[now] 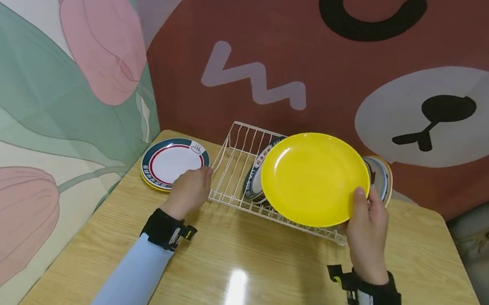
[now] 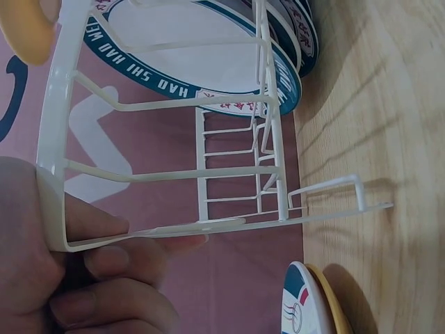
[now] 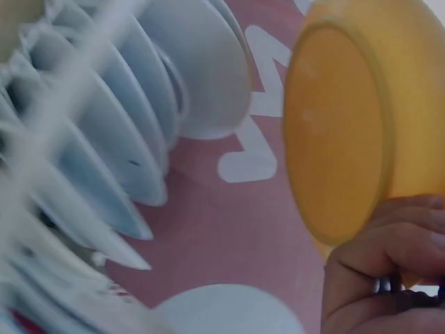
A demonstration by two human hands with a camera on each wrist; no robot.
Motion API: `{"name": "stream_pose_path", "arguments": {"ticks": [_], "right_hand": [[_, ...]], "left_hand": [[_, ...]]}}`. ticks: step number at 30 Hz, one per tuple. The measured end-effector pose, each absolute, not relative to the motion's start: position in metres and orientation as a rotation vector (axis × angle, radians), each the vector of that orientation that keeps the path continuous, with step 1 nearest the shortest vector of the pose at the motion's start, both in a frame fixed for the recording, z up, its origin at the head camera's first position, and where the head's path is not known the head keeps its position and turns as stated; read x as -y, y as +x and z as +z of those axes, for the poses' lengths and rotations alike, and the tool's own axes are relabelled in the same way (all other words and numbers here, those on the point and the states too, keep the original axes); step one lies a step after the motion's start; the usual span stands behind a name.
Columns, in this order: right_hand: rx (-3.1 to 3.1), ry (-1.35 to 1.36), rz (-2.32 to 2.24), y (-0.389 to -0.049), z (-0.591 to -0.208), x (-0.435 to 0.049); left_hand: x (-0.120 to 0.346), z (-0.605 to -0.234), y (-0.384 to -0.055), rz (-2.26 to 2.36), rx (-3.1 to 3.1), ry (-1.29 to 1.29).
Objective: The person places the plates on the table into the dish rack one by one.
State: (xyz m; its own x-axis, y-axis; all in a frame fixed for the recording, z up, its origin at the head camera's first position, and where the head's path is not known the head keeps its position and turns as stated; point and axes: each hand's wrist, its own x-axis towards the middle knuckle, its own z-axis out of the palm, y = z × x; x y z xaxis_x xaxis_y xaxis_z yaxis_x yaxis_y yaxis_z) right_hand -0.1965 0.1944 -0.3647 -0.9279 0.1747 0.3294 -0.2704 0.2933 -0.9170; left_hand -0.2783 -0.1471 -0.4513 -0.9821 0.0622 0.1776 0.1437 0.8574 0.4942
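Observation:
My right hand holds a yellow plate by its right rim, raised over a white wire dish rack. The plate's underside, with its raised foot ring, shows in the right wrist view. At the rack's left front corner my left hand grips the frame, its fingers curled round the wire in the left wrist view. Several plates stand on edge in the rack, among them a white plate with a teal lettered rim. The yellow plate hides much of them in the head view.
Left of the rack, a white plate with teal and red rings lies on a yellow one, on the wooden table. A wall cloth with a cartoon bear hangs behind, and a flower-patterned one at the left.

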Motion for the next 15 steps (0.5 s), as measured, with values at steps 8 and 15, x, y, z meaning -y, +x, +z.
{"name": "stream_pose_path", "arguments": {"ticks": [8,15], "right_hand": [[2.449,0.200,1.375,-0.230,-0.321,-0.176],[2.623,0.239,1.082,-0.267,-0.300,-0.155]], "left_hand": [[0.146,-0.453,-0.279,-0.791,2.879,-0.146],[0.148,-0.456,-0.280,-0.791,2.869,-0.148]]}}
